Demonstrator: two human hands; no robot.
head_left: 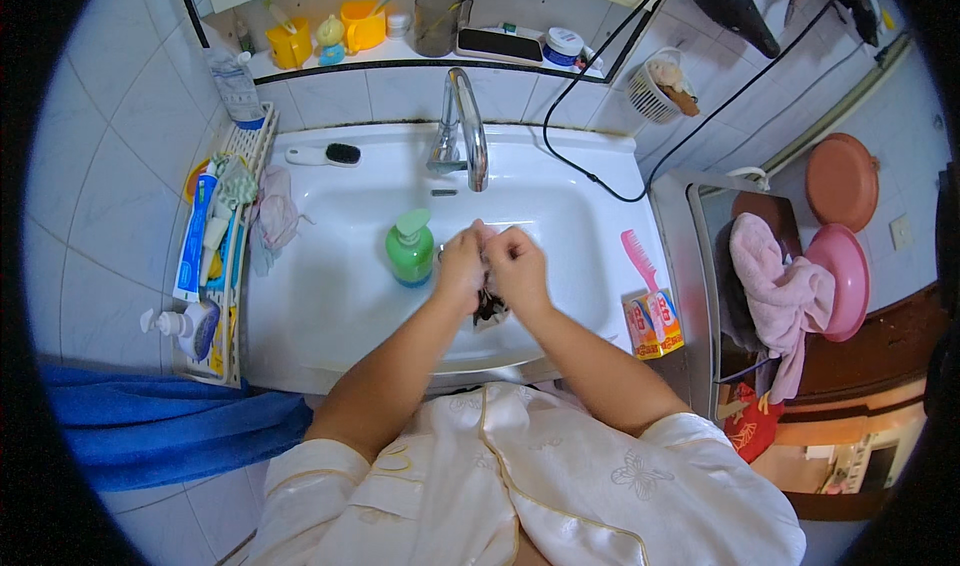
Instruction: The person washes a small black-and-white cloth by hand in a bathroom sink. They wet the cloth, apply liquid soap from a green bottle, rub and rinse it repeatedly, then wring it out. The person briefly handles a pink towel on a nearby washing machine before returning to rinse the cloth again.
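Taking the green pump bottle [410, 256] as the mark, the left hand [461, 270] is just to its right, curled nearly closed with the fingers bent in on a crumpled dark-and-white cloth [489, 311]. The right hand [518, 268] is farther right of the bottle, pressed up beside the left; its fingers are folded and drawn toward the thumb, also closed on the cloth, though the exact grip is hidden between the hands. The cloth bunches between them and hangs below the wrists, right of the bottle and nearer the person. Bottle and hands are all within the white basin [577, 266]. Its bare slope widens rightward from the bottle, past the right hand, to a rim where a pink comb [638, 258] and orange-yellow boxes [652, 324] lie. Beyond the bottle and to its right, the faucet [478, 156] arches over the basin, its spout apart from the fingers. Left of the bottle, more basin floor reaches a ledge with a pale rag [275, 211]. The front rim [470, 375] runs nearer the person than the bottle, beneath both forearms.
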